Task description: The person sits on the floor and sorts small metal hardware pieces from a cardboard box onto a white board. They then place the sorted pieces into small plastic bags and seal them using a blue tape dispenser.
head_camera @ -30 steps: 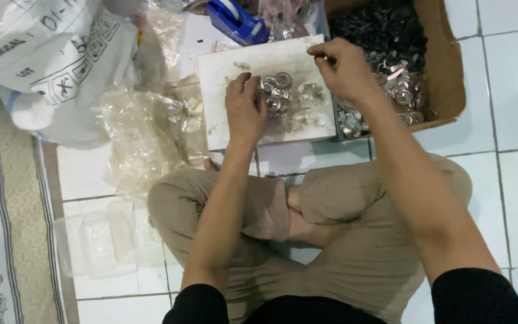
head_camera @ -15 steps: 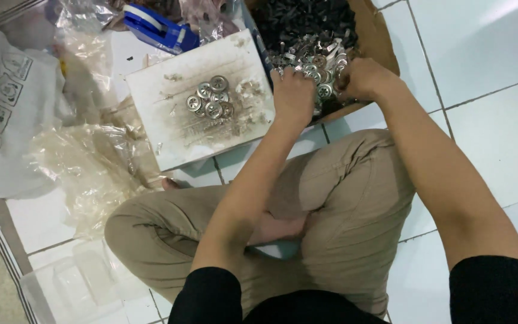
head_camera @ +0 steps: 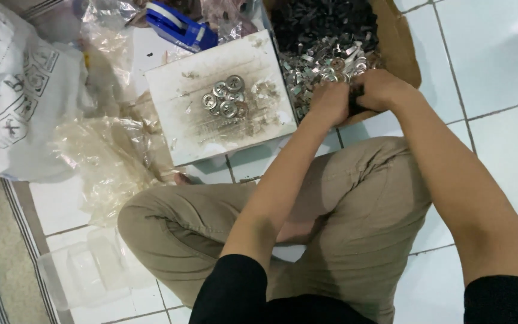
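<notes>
1. While I sit cross-legged on the white tile floor (head_camera: 499,54), both of my hands are down in the cardboard box (head_camera: 404,57), knuckles up and pressed close together at its near edge.
2. My left hand (head_camera: 329,102) is curled into the pile of small metal parts (head_camera: 325,63); its fingers are bent under and buried, so I cannot tell what they grip.
3. My right hand (head_camera: 380,89) is clenched just beside it, fingertips likewise hidden among the parts.
4. The parts under my fingers are small, shiny, silver, round pieces, jumbled with dark ones heaped beyond my fingertips at the far end of the box.
5. They lie every which way, with no common direction; the heap itself runs lengthwise away from my fingers.
6. Left of my left hand lies a stained white board (head_camera: 223,105) carrying a small cluster of silver discs (head_camera: 226,99), flat side up.
7. Beyond that board sits a blue tape dispenser (head_camera: 181,25); farther left, crumpled clear plastic bags (head_camera: 100,156).
</notes>
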